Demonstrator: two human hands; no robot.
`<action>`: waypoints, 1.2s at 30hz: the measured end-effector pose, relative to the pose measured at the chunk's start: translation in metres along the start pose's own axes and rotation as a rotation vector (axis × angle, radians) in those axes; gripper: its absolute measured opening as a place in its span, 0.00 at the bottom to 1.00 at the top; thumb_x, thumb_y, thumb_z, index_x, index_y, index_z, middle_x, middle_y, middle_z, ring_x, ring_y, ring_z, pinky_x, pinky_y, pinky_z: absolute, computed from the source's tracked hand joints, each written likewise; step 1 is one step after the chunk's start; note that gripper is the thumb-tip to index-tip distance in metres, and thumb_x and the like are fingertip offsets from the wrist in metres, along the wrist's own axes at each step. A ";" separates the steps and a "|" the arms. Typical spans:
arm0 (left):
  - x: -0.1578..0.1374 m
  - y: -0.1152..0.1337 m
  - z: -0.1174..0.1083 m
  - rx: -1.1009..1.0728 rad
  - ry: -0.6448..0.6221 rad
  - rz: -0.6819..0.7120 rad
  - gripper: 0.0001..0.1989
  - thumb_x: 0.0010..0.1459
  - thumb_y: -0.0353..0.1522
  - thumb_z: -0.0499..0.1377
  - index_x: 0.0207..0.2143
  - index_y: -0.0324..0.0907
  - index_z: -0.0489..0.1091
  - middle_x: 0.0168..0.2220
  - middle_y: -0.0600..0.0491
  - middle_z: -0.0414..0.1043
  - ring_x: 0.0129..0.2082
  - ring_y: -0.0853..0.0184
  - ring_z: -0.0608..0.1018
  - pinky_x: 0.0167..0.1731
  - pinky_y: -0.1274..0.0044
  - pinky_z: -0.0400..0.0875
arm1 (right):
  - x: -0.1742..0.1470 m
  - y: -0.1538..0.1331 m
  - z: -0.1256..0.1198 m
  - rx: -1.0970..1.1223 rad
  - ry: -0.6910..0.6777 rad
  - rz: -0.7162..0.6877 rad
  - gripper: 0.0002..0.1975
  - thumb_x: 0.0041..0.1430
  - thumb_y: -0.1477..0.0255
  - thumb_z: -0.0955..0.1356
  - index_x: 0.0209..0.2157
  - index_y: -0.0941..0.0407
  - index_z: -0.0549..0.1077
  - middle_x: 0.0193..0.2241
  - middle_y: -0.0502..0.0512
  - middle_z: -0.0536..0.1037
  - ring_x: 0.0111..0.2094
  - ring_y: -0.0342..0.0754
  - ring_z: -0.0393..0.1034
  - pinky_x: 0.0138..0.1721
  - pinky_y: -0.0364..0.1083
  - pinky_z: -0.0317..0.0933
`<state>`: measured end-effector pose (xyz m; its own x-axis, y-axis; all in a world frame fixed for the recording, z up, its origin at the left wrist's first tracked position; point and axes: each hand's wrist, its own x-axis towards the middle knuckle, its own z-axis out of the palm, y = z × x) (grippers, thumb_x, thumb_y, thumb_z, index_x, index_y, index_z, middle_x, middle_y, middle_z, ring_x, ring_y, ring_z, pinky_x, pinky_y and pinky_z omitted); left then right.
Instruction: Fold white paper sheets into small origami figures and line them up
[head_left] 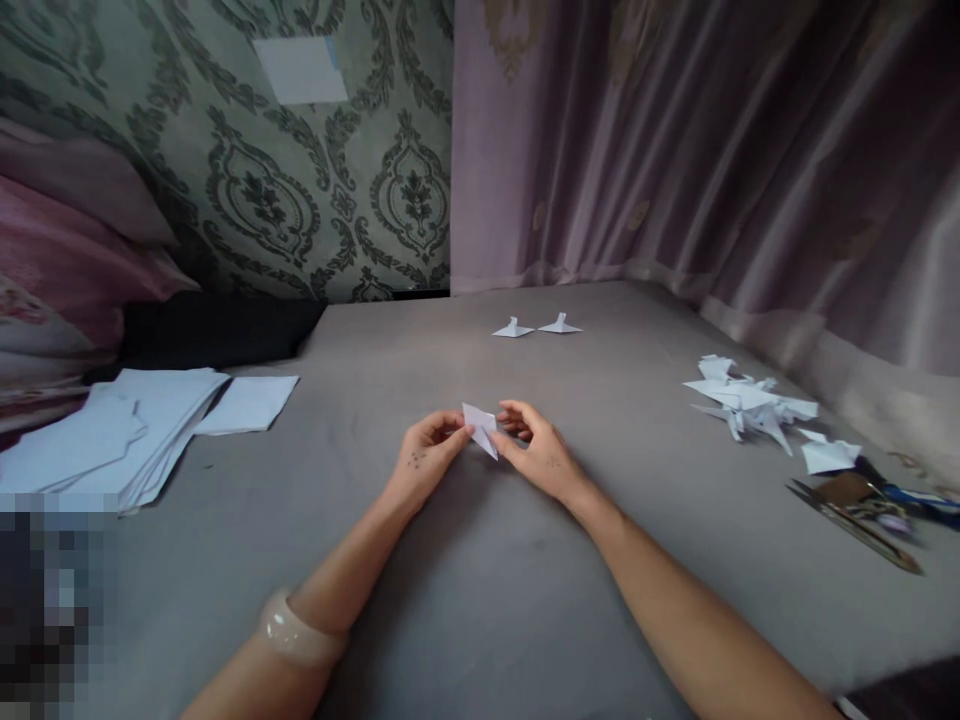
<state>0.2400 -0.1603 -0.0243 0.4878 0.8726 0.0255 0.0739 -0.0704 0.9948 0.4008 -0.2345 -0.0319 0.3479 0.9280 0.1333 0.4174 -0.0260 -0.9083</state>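
A small piece of folded white paper point(481, 428), pointed at its top left and bottom, is held up between my hands over the grey surface. My left hand point(431, 452) pinches its left edge between thumb and fingers. On the opposite side, my right hand point(541, 452) has its thumb against the paper's lower right edge, with the fingers curled behind. Both hands are closed on the same piece. Farther back, two folded paper figures point(514, 328) with flat pointed sides and a raised middle stand side by side.
White paper sheets point(161, 425) lie stacked at the left, beside dark cloth point(217, 330). At the right are a pile of folded paper pieces point(750, 402), a pointed slim tool point(855, 528) and small items. A curtain point(570, 150) and patterned wall point(262, 190) bound the back.
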 end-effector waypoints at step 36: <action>-0.014 0.013 0.005 -0.389 -0.089 -0.081 0.07 0.52 0.34 0.65 0.30 0.40 0.76 0.27 0.55 0.74 0.27 0.74 0.71 0.32 0.82 0.64 | -0.016 -0.034 0.008 0.210 0.076 -0.114 0.09 0.55 0.68 0.69 0.37 0.55 0.70 0.29 0.51 0.76 0.29 0.43 0.71 0.32 0.43 0.65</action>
<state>0.2387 -0.1756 -0.0124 0.5687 0.8212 -0.0464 -0.2111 0.2003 0.9567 0.3744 -0.2460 -0.0067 0.3745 0.8895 0.2616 0.2765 0.1622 -0.9472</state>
